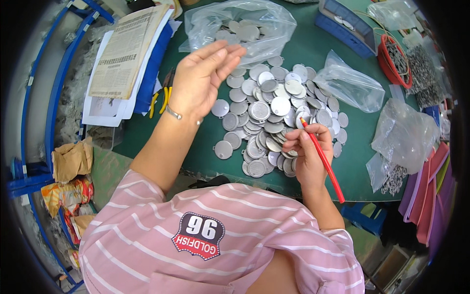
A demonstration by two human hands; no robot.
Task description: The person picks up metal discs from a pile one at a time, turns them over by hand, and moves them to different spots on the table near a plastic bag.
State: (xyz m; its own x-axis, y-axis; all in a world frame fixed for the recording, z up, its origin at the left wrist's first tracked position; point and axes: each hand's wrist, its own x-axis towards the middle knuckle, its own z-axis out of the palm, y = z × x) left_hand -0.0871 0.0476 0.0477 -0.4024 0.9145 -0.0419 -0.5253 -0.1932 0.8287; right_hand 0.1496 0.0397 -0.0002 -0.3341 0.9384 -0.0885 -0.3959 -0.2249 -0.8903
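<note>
A heap of round silver-grey metal discs (pixel 260 111), several with small loops on their rims, lies spread over the green table. My right hand (pixel 310 159) is closed on a red pencil (pixel 327 164) at the heap's right side. The pencil's pale tip points up and left over the discs. My left hand (pixel 198 81) is raised above the heap's upper left, its fingers stretched out and nothing visible in them. Just beyond its fingertips lies a clear plastic bag (pixel 205 30) with more discs inside.
Yellow-handled pliers (pixel 165 100) and papers (pixel 122 59) on a blue holder lie at the left. On the right are an empty-looking clear bag (pixel 350 85), a blue bin (pixel 342 36), a red basket of chains (pixel 394 61) and another plastic bag (pixel 406 132). Blue shelving (pixel 49 88) stands far left.
</note>
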